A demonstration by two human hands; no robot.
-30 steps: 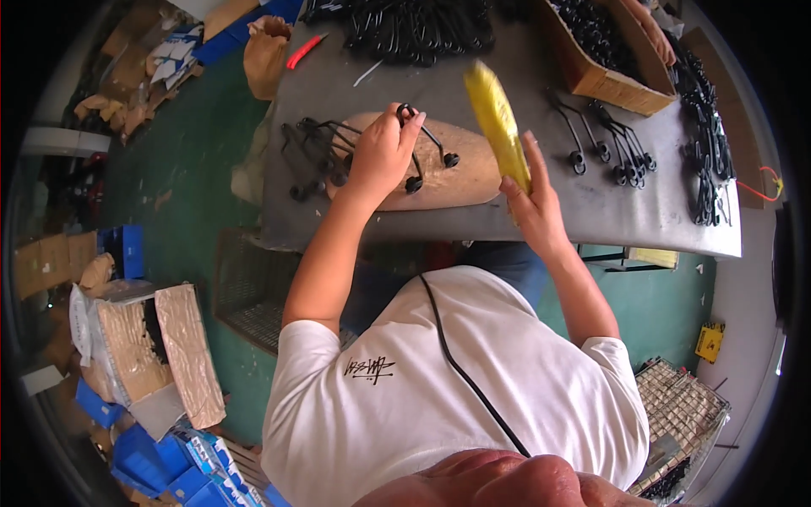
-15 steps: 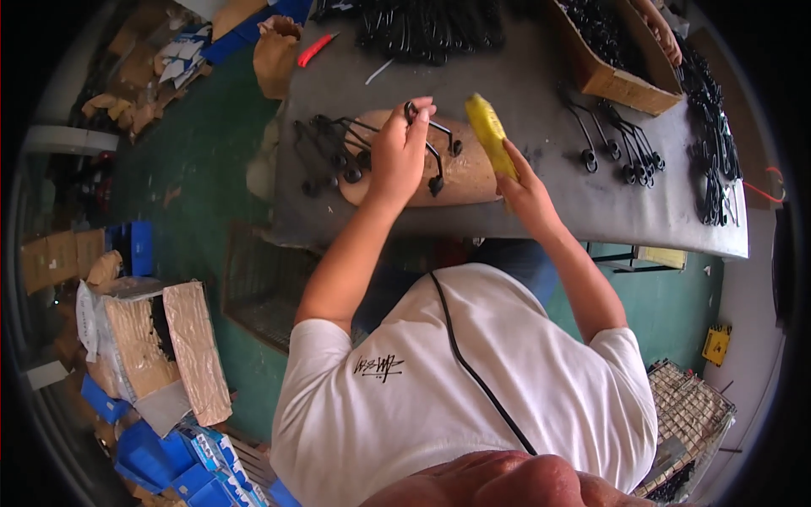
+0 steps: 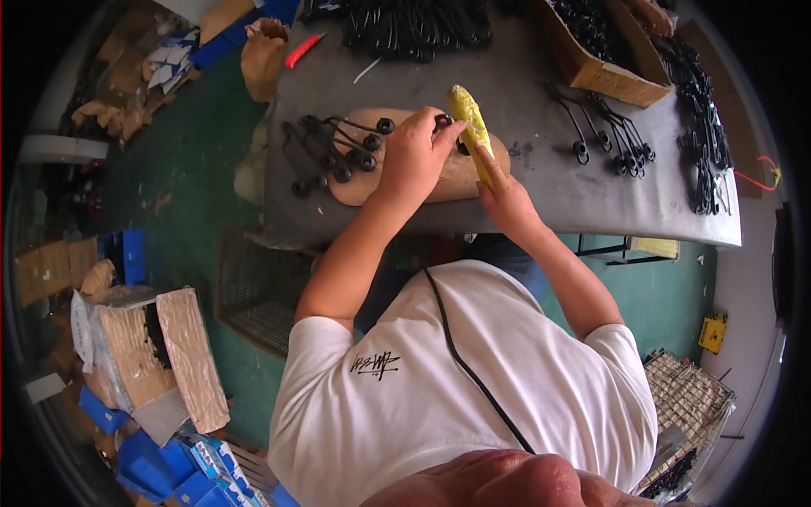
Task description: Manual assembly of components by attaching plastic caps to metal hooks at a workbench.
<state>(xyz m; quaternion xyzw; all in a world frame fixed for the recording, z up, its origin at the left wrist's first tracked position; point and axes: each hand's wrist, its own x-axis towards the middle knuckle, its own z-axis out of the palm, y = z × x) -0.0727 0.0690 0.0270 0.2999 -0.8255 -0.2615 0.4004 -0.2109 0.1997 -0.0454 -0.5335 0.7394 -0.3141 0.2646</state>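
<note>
My left hand [image 3: 411, 160] is closed over a brown oval pad [image 3: 363, 193], gripping a black bent rod with a round end [image 3: 442, 123]; most of this rod is hidden. Its fingertips reach the side of a long yellow stick-like tool [image 3: 470, 121] with a worn, pale upper end. My right hand [image 3: 507, 201] is wrapped round the lower part of that yellow tool, which tilts up and slightly left. Several black bent rods with round ends [image 3: 341, 172] lie in a loose bunch to the left, partly on the pad.
More black rods [image 3: 627, 160] lie right of the pad. A cardboard box [image 3: 629, 84] of small black parts stands at the far right, another person's hand [image 3: 655, 17] beside it. Black parts [image 3: 422, 29] are heaped at the back, near a red-handled tool [image 3: 302, 51].
My left hand has moved right and met the yellow tool, carrying the black rod along. My right hand and the tool have shifted slightly left; the tool stands more upright.
</note>
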